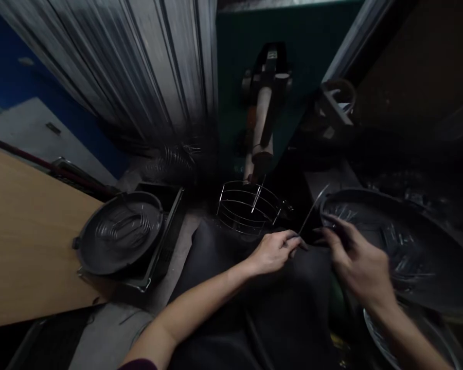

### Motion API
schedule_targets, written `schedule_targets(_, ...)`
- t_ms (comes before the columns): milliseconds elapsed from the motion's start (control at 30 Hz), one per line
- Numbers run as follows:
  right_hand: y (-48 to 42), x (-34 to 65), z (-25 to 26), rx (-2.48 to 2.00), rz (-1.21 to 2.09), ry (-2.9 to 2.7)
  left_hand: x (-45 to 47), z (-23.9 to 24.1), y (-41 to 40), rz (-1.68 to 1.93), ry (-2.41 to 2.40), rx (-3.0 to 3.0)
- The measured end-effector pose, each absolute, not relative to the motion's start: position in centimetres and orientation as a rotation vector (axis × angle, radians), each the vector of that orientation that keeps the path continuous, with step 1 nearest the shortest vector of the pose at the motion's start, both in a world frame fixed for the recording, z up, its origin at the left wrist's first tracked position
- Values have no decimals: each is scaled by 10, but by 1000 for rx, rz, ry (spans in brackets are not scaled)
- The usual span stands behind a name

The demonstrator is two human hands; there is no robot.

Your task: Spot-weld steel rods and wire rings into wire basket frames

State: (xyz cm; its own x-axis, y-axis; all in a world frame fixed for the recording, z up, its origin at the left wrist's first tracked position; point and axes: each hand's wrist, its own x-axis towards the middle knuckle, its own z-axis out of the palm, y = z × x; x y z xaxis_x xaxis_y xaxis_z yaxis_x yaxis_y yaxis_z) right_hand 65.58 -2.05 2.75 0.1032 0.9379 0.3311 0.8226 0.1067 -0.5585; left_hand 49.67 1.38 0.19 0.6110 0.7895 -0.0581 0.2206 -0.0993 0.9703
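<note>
My left hand (pixel 273 252) is over my lap with its fingertips pinched together. A thin bent metal wire (pixel 313 209) rises from these fingertips toward the upper right. My right hand (pixel 364 264) is by the near left rim of a large dark round basin (pixel 447 293), its thumb and forefinger apart and nothing visible between them. Small shiny wire pieces (pixel 409 257) lie in that basin. Just beyond my left hand stands a round wire frame (pixel 249 205) of thin rings and uprights, below the machine head. Its lower part is hidden by the dark cloth on my lap.
A green machine (pixel 235 67) with a pale cylindrical arm (pixel 262 118) stands ahead. On the left, a dark round tray (pixel 119 257) with wire rings rests on a crate (pixel 170 226). Beside it is a wooden panel (pixel 31 236). Long metal rods (pixel 158 61) stand behind.
</note>
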Motion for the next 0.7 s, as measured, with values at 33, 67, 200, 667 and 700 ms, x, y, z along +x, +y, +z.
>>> schedule_targets(33, -17, 648, 26, -1731, 365, -1587, 496, 3, 15, 596, 839, 1667)
schedule_targets(67, -13, 641, 24, -1710, 496, -1498, 492, 5, 17, 591, 830, 1713)
schedule_targets(200, 16, 628, 19, -1652, 757, -1357, 443, 14, 31, 672, 890, 2010)
schedule_targets(667, 157, 585, 21, -1257, 1195, -991, 409, -37, 135, 1324, 1037, 1984)
schedule_targets(700, 158, 582, 20, -1252, 1206, -988, 407, -40, 133, 1367, 1009, 1958)
